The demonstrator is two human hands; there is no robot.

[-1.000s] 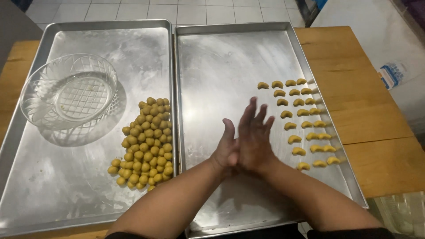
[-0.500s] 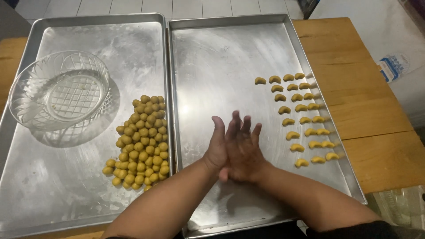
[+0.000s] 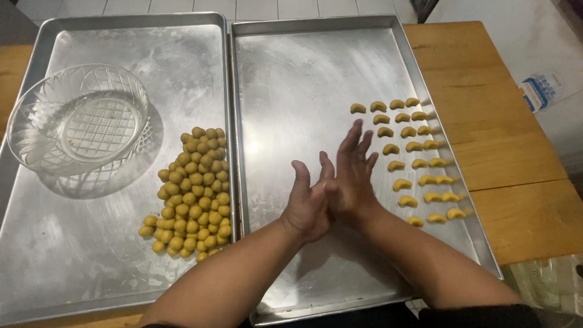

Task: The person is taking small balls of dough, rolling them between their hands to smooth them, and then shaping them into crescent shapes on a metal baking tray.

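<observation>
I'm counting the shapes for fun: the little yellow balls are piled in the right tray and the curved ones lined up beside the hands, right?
Not quite. The head view shows the little yellow balls piled in the left tray, near the glass bowl. The curved ones are lined up in the right tray, beside the pressed-together left hand and right hand.

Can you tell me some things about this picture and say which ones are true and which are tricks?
1. The two hands, left hand and right hand, are pressed together. True.
2. The glass bowl is full of dough balls. False: the dough balls lie piled on the left tray.
3. The curved pieces sit in rows on the right tray. True.
4. The trays are round. False: both are rectangular.
</observation>
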